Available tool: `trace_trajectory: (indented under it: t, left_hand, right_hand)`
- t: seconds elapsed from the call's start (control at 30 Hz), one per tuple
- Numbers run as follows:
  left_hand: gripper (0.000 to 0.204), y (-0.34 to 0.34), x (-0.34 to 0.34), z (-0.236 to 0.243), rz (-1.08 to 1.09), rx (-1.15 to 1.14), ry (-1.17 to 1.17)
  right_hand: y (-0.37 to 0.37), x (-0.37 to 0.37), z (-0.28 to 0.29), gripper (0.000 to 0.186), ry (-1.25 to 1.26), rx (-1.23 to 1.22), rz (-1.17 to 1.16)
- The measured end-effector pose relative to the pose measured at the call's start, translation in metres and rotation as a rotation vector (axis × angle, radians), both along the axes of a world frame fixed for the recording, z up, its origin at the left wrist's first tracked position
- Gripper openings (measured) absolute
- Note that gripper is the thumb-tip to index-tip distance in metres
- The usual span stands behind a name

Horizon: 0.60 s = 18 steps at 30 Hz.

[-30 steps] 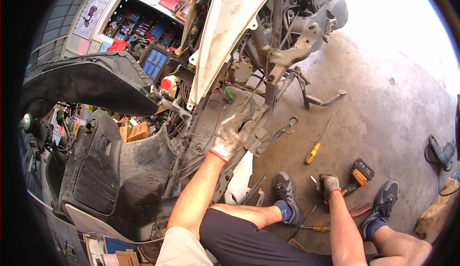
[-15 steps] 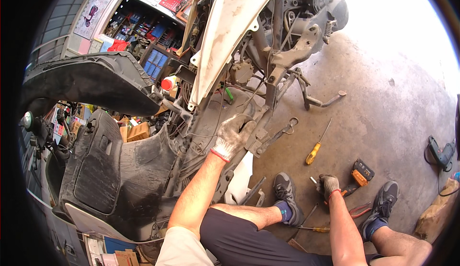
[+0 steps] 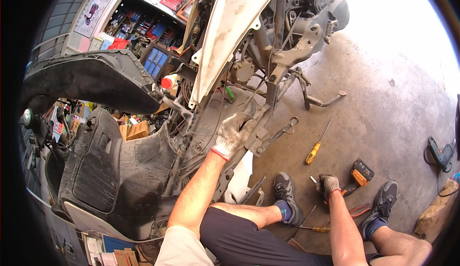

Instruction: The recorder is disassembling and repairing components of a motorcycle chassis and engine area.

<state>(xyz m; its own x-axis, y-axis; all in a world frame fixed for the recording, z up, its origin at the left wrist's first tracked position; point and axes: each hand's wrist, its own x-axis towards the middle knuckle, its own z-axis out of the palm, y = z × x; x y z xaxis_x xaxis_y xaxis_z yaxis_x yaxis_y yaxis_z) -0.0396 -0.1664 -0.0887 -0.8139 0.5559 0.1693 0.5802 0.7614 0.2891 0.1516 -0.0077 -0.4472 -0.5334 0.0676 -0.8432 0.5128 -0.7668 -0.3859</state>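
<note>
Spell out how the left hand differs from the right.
The left hand is at the vehicle's metal frame; the right hand is at the orange-and-black power tool. The left hand's glove looks paler than the right hand's. The left hand looks looser, the right hand more curled. Both have red-edged cuffs.

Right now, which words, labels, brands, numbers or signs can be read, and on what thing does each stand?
None can be read.
Red wall sheet: pale marks, too small.
Scooter wall poster: any lettering is too small.
Power tool's battery: pale markings, too small and blurred.
</note>
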Motion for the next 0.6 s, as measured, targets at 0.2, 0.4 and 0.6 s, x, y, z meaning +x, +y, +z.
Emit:
trace_trajectory:
  t: [0.2,0.4,0.6]
  left_hand:
    - [0.028,0.0006,0.0006,0.0017,-0.005,0.000,0.002]
    - [0.027,0.0013,0.0024,0.0021,0.009,0.015,-0.016]
    - [0.025,0.0008,0.0021,0.0002,-0.020,0.038,0.005]
  right_hand:
    - [0.0006,-0.0002,0.0001,0.023,0.001,-0.012,0.005]
    - [0.0013,0.0000,0.0029,0.023,0.006,-0.012,0.007]
    - [0.0022,0.0005,0.0044,0.022,0.014,0.008,0.030]
